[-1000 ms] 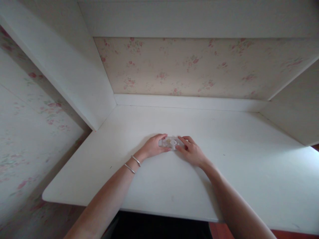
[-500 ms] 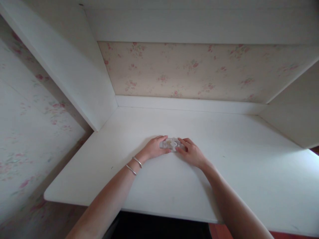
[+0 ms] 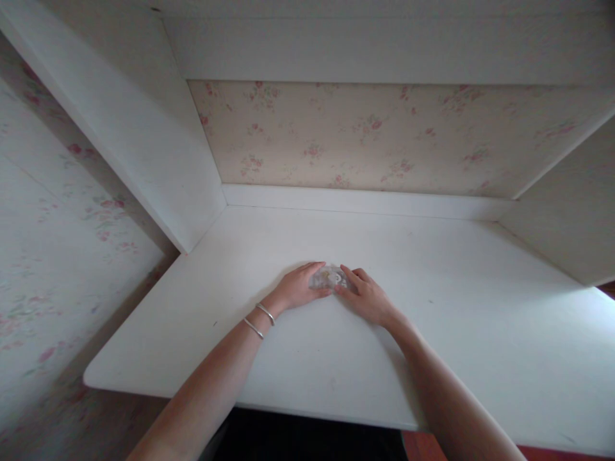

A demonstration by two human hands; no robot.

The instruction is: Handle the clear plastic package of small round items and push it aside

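Between my hands, low on the white desk, lies a small clear plastic case or packet with pale and yellowish bits showing in it. My left hand grips its left end, thumb on the near side and fingers on the far side. Two silver bangles circle my left wrist. From the right, my right hand holds the other end in the same way, fingertips at the far edge and thumb at the near edge. Both palms hide the ends, and the exact kind of object is too small to tell.
White side panels rise at the left and right of the desk. A low white ledge runs along the back, below floral wallpaper. Overhead is a white shelf board. The desk's front edge crosses beneath my forearms.
My right hand has shifted slightly left, its fingers and thumb nearer my left hand. The clear case looks shorter between them. My left hand has barely moved.
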